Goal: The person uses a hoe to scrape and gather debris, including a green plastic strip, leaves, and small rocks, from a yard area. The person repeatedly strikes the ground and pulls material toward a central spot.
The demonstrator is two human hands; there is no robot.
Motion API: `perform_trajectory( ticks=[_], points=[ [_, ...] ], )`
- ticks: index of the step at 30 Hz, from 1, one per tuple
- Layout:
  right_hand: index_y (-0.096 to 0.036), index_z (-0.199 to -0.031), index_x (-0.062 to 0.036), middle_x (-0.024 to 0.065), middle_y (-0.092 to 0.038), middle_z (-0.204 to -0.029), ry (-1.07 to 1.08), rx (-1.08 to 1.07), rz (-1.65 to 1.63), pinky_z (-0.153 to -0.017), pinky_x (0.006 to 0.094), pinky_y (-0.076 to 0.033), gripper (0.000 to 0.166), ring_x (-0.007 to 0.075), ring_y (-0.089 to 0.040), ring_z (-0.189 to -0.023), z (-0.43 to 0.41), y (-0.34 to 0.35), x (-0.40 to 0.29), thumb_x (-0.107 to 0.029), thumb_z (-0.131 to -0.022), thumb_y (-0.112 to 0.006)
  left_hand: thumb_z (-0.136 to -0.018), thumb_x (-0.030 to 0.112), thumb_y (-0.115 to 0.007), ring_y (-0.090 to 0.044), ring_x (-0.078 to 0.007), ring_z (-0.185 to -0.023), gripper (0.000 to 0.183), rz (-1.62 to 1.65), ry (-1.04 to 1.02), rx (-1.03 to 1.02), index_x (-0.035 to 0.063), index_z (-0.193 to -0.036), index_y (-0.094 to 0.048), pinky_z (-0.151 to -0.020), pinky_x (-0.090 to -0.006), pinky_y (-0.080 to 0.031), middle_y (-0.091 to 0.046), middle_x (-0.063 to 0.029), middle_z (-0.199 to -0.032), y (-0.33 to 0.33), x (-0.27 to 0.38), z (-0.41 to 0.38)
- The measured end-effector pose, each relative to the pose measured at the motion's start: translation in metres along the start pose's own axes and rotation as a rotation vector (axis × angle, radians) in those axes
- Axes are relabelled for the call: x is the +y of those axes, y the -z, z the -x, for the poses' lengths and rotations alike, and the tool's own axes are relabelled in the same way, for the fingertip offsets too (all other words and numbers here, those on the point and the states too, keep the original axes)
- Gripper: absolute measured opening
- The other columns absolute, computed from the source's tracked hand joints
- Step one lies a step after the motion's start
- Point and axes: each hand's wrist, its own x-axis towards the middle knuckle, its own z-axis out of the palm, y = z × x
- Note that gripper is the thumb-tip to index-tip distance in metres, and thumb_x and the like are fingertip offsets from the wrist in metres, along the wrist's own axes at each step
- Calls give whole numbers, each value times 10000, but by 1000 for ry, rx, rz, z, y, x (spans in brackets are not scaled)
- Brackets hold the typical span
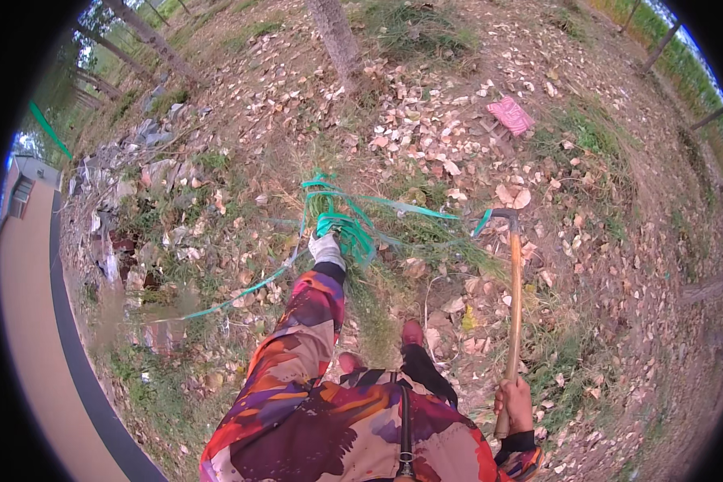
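My left hand point(327, 249), in a whitish glove, grips a bunched green plastic strip point(348, 236). Cut grass and weeds point(370, 310) hang below that fist; whether the fingers close around the stems too is hidden. Bare of any glove, my right hand point(515, 400) holds the lower end of a long wooden handle point(515, 289). At its top a dark curved metal head point(505, 213), like a sickle's, points left. A piece of green strip point(482, 222) is looped over the metal. More strip runs between both hands' things, and another length trails to the left.
A tree trunk point(336, 42) rises ahead. A pink patterned cloth point(511, 115) lies over a small wooden stool or frame at the upper right. Rubble point(150, 129) lies to the left, near a building wall point(42, 313). Dry leaves and weeds cover the ground around my shoes point(412, 332).
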Motion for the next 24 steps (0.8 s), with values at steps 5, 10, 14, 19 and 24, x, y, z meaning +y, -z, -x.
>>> perform_trajectory(
  ticks=[5,10,14,19,24],
  points=[
    [-374,-769,-54,28,-392,-502,-5,-36,100,-301,247,-348,56,116,-388,-345,8,-6,-30,-88,-753,-416,-643,-62,-510,-513,-155,-621,394,149,-62,-4,46,-1021,-493,-549,-280,-433,-537,-41,-770,-55,0,31],
    [-431,-792,-58,39,-436,-548,-94,11,170,-369,248,-375,78,137,-421,-410,25,41,19,-130,-765,-444,-669,-19,-565,-494,-132,-601,418,12,43,13,61,-1067,-465,-511,-263,-406,-526,-27,-761,-119,-46,43],
    [-414,-821,-75,-8,-394,-539,-198,-16,-239,-352,195,-316,90,87,-380,-412,36,53,52,-161,-802,-437,-449,594,-676,-318,-305,-1171,1073,-1232,242,-144,14,-1249,-258,-948,-410,-262,-397,-180,-1209,-152,-137,15],
    [-402,-735,-26,36,-406,-507,-161,68,149,-355,247,-349,60,129,-405,-378,1,71,95,-78,-744,-430,-534,462,-696,-487,-290,-1005,984,-894,125,-434,-12,-1258,-229,-808,-337,-414,-485,-178,-1096,-180,-174,46],
    [-418,-756,-11,41,-433,-519,-106,170,208,-357,249,-354,61,126,-405,-376,-17,89,82,-65,-749,-445,-641,563,-544,-463,-308,-1056,877,-1465,41,-618,37,-1276,-245,-880,-370,-368,-457,-197,-1159,-193,-114,88]
  ],
)
